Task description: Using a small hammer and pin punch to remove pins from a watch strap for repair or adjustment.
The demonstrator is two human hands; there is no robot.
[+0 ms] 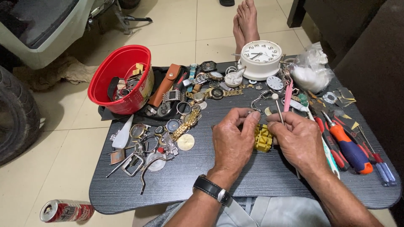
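Note:
My left hand (232,141), with a black watch on its wrist, rests on the dark tray table (176,185) and pinches a small part between thumb and forefinger; the part itself is too small to make out. My right hand (296,141) is beside it and holds a thin cotton swab stick (278,106) that points up and away. Between both hands sits a yellow plastic watch holder (263,138) on the table.
A red bucket (122,77) of parts stands at the back left. Loose watches, cases and bracelets (185,113) lie left of centre. A white alarm clock (261,59) and a plastic bag (311,69) are at the back; screwdrivers (351,149) at right. A can (66,210) lies on the floor.

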